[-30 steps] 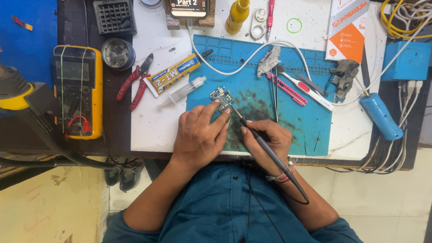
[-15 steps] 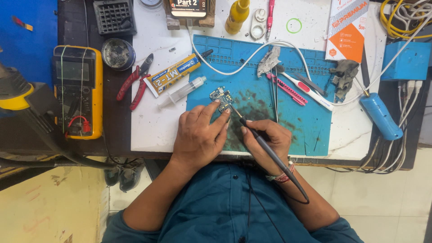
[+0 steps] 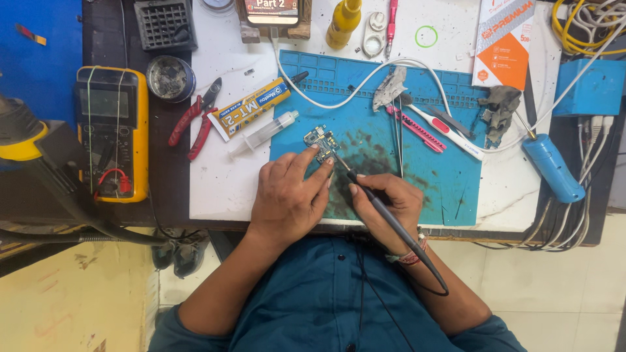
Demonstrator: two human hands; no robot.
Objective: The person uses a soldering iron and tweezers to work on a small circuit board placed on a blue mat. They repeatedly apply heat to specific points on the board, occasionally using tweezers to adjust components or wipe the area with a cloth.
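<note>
Illumination bright, even and diffuse from overhead. Shadows soft and short beneath the left hand [image 3: 287, 199] and right hand [image 3: 385, 205]. Mild glare on the white surface [image 3: 222, 182], upper part slightly washed out. Focus sharp at centre; no motion blur. Dark left margin underexposed. Slight wide-angle bending at frame edges.

- Your left hand [image 3: 287, 199] is covering the near edge of the small circuit board [image 3: 320, 142].
- The iron's tip [image 3: 340, 161] is looking too small to tell if it's touching.
- The top edge is cutting off the yellow bottle [image 3: 342, 23].
</note>
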